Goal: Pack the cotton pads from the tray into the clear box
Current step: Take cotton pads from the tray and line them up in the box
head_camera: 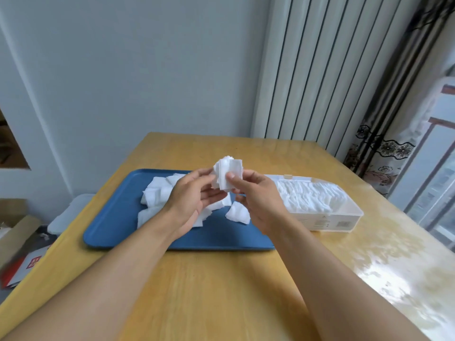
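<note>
stack: small bundle of cotton pads (228, 175), held upright above the tray's (118, 217) far half, long axis approx. vertical
L hand (194, 195): fingers curled round stack's left side
R hand (256, 195): thumb + fingers pinch stack's right face
clear box (344, 217): just right of tray, already well filled w/ pads; R hand nearer, so stack likely travels right
loose pads (157, 193): heaped on tray below hands, still to pack
</note>
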Available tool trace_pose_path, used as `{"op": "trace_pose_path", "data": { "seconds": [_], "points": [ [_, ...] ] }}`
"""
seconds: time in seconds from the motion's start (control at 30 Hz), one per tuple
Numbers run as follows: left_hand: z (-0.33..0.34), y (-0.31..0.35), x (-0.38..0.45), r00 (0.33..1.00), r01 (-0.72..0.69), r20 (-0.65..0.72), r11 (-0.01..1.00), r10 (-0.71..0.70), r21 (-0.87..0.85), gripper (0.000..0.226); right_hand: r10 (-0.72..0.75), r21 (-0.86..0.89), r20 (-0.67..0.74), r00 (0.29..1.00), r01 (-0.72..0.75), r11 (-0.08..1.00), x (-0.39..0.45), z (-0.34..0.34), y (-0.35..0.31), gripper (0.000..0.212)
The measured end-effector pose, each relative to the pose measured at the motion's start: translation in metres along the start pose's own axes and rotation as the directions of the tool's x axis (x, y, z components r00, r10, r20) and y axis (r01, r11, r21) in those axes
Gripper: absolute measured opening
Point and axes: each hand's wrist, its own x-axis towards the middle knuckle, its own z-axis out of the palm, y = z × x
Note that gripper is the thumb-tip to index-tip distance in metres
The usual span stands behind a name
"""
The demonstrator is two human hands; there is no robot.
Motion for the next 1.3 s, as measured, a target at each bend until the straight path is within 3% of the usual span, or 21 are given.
{"op": "trace_pose_path", "data": {
  "seconds": [0.1, 0.27, 0.47, 0.53, 0.6, 0.73, 0.93, 1.1, 1.3],
  "points": [
    [0.001, 0.001, -0.002, 0.995, 0.095, 0.039, 0.991, -0.091, -0.092, 0.035, -0.106, -0.194, -0.101, 0.989, 0.085, 0.977, -0.002, -0.003, 0.001, 0.021],
    [-0.005, -0.005, 0.001, 0.996, 0.091, 0.007, 0.99, -0.092, 0.105, 0.022, -0.172, -0.415, 0.015, 0.985, 0.163, 0.895, 0.0, -0.009, 0.001, 0.004],
    [-0.01, -0.006, 0.006, 0.987, 0.072, -0.142, 0.997, -0.072, -0.007, 0.014, -0.159, -0.276, -0.069, 0.985, 0.134, 0.952, 0.006, -0.016, -0.001, 0.008],
    [-0.012, -0.006, 0.006, 0.986, 0.063, -0.157, 0.998, -0.059, 0.02, 0.014, -0.225, -0.335, -0.09, 0.97, 0.183, 0.924, 0.008, -0.02, -0.004, 0.011],
    [-0.013, -0.006, 0.006, 0.985, 0.063, -0.168, 0.994, -0.047, 0.092, 0.012, -0.287, -0.456, 0.003, 0.958, 0.256, 0.852, 0.007, -0.023, -0.008, 0.014],
    [-0.014, -0.006, 0.005, 0.992, 0.065, -0.125, 0.959, -0.032, 0.276, 0.012, -0.273, -0.637, 0.195, 0.942, 0.334, 0.695, 0.006, -0.025, -0.011, 0.016],
    [-0.01, -0.007, 0.002, 0.997, 0.07, -0.008, 0.957, -0.071, 0.282, 0.02, -0.262, -0.654, 0.164, 0.951, 0.304, 0.692, 0.01, -0.024, -0.003, 0.023],
    [-0.007, -0.007, 0.0, 0.995, 0.076, 0.04, 0.974, -0.087, 0.213, 0.025, -0.22, -0.605, 0.125, 0.968, 0.25, 0.756, 0.011, -0.026, 0.0, 0.028],
    [-0.004, -0.003, -0.002, 0.992, 0.11, 0.053, 0.987, -0.117, 0.12, 0.026, -0.223, -0.669, 0.056, 0.973, 0.203, 0.715, 0.011, -0.029, -0.001, 0.034]
  ]
}}
